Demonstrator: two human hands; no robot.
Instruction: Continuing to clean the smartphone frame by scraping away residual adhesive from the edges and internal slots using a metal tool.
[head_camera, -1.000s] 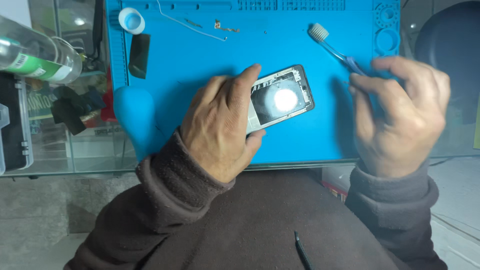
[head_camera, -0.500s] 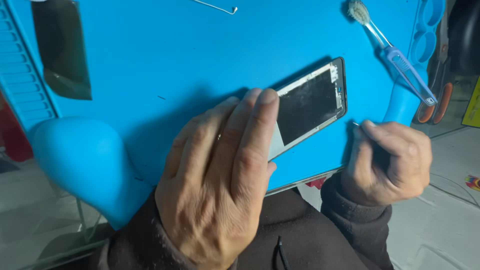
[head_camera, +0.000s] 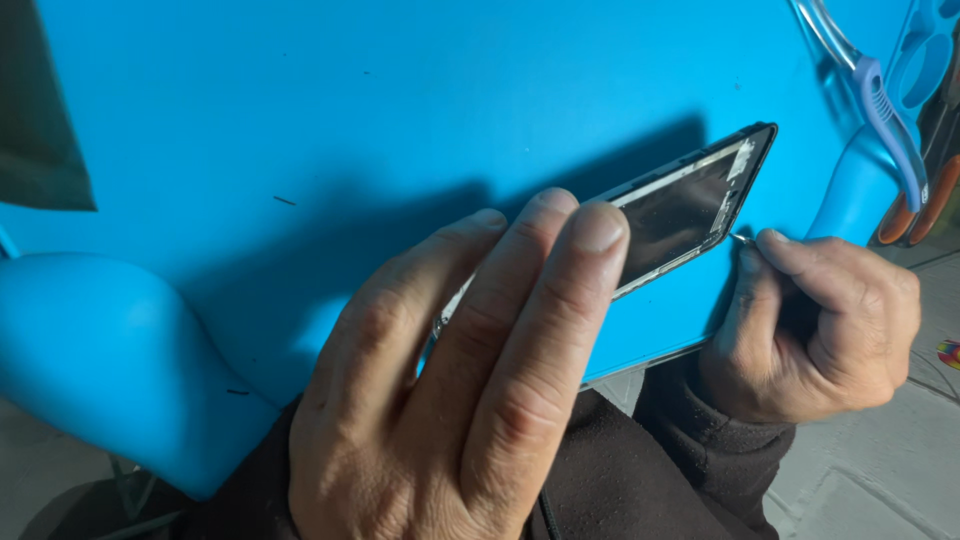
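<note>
My left hand (head_camera: 470, 390) fills the foreground, its fingers wrapped over the near end of an opened phone frame (head_camera: 690, 205), dark inside with a black rim, held tilted above the blue work mat (head_camera: 350, 120). My right hand (head_camera: 820, 320) is closed around a thin metal pick (head_camera: 741, 239), of which only the tip shows. That tip touches the phone frame's right edge near its far corner. Dark sleeves cover both wrists.
A toothbrush with a purple and clear handle (head_camera: 880, 100) lies at the mat's upper right. A rounded blue lump of the mat (head_camera: 110, 350) bulges at the lower left. A dark flat piece (head_camera: 40, 110) sits at the left edge. Grey floor shows at the right.
The view has closed in on the phone frame. My right hand has brought the pick's tip up against the frame's right edge. My left hand keeps its grip.
</note>
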